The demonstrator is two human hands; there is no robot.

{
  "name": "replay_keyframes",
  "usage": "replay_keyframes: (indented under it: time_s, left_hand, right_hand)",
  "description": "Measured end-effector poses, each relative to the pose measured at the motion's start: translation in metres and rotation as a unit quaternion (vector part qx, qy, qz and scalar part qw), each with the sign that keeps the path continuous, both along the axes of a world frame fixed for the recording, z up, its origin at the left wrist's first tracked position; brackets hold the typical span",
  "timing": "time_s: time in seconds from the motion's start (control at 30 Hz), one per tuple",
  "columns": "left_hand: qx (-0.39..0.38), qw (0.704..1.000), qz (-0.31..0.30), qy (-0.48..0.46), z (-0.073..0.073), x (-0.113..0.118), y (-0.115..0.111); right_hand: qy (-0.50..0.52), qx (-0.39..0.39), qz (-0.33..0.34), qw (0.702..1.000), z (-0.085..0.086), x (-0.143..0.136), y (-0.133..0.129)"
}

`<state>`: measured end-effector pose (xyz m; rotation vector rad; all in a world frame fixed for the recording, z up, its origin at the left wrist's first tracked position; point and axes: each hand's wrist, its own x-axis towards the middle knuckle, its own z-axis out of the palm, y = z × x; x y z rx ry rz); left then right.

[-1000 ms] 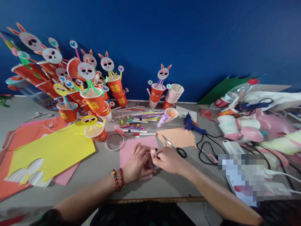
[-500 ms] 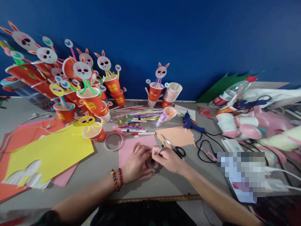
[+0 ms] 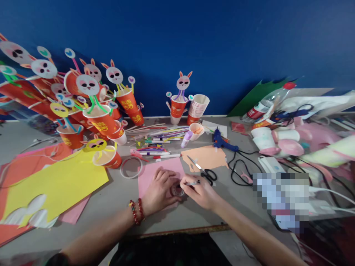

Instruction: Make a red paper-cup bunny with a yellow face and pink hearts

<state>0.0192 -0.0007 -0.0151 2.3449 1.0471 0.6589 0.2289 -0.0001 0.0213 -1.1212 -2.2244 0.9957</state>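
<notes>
We see the right hand (image 3: 200, 193) with its fingers pinched around a pen (image 3: 193, 183), beside a small ring (image 3: 178, 193) at the pink sheet (image 3: 146, 173). The left hand (image 3: 161, 187) has its fingers partly spread, thumb apart, against the ring; whether they grip it, we cannot tell.

the one view looks from the person's head, facing forward and steeply down across the grey table (image 3: 194, 218). it sits near enough that dark clothing (image 3: 169, 251) crosses the bottom edge, with left hand (image 3: 159, 188) and right hand (image 3: 200, 191) below centre and the blue wall (image 3: 194, 33) filling the top.
</notes>
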Motion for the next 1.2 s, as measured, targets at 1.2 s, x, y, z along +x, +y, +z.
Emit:
replay_keyframes:
  time_s: [1.2]
  left_hand:
    - [-0.011, 1.0, 0.006, 0.006, -0.001, 0.0, -0.001]
  right_hand:
    - [0.06, 0.093, -0.034, 0.993, -0.014, -0.004, -0.026]
